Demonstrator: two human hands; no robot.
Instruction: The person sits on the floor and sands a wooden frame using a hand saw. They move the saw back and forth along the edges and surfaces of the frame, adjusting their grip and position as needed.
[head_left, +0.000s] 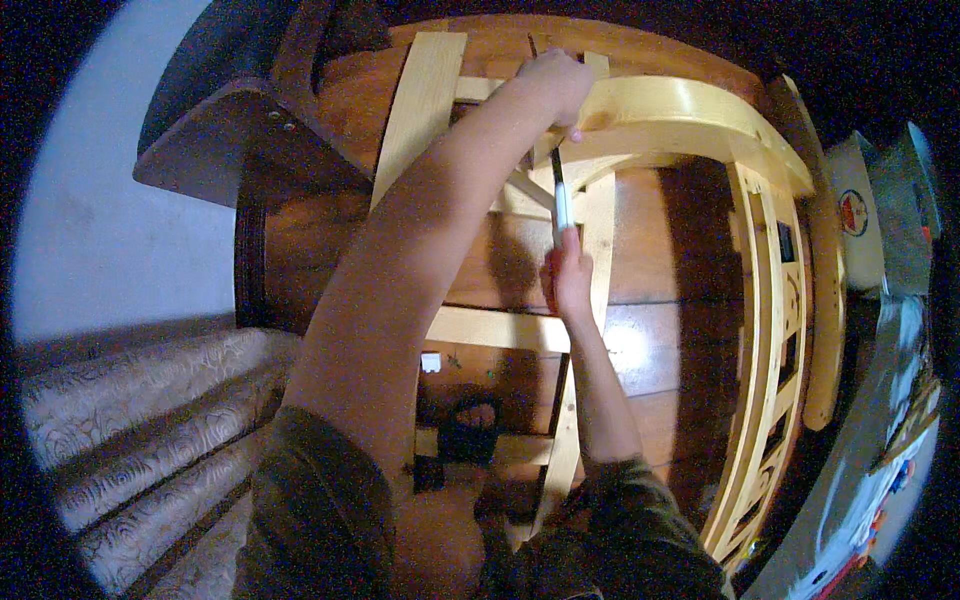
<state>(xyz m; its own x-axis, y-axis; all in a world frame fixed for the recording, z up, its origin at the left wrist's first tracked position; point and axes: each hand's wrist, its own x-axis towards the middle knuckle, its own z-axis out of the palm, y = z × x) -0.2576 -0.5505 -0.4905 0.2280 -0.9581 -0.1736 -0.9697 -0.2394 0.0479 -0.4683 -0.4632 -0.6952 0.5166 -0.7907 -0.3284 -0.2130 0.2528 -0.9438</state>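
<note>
My right hand (571, 274) grips a slim hand tool (563, 206) with a white section and a dark shaft pointing away from me. The tool's exact kind is unclear. Its tip reaches up close to my left hand (556, 84), which is bent over the far joint of a pale pine frame (499, 328). What lies under my left fingers is hidden, so I cannot tell whether they hold the wood or a small part. Right of that hand, a curved pine board (675, 101) extends from the joint.
A pine panel with cut-outs (769, 360) stands at right, beside a long wooden board (829, 322) and bags (855, 217). Dark furniture (210, 142) and patterned ribbed upholstery (165, 405) are at left. A small white piece (430, 362) and a black object (469, 431) lie on the wood floor.
</note>
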